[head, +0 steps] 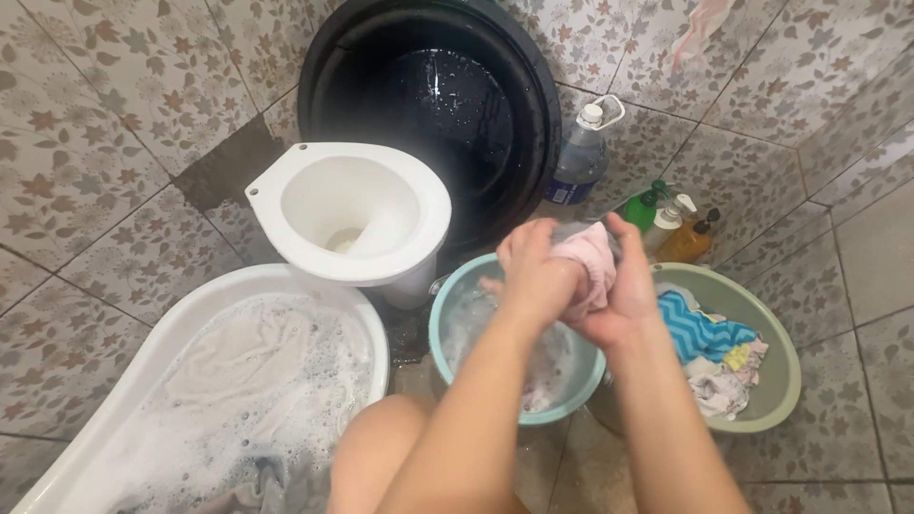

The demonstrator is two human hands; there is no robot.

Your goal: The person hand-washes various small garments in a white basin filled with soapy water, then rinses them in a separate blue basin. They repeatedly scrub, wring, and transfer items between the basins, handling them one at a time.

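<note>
Both my hands grip a small wet pink cloth (590, 259) above the teal basin (447, 357) of soapy water. My left hand (535, 276) closes over the cloth's left side, and my right hand (624, 290) clamps it from the right, thumb up. The cloth is bunched between the palms and partly hidden by my fingers. My forearms reach in from the bottom of the view, and my bare knee (376, 447) sits below left of the basin.
A green basin (776, 381) with several wrung clothes, one blue zigzag-patterned, stands on the right. A white tub (143, 352) of foamy water and laundry lies at the left. Behind are a white toilet bowl (352, 205), a black barrel (433, 95) of water, a plastic jug (581, 152) and several bottles (671, 224).
</note>
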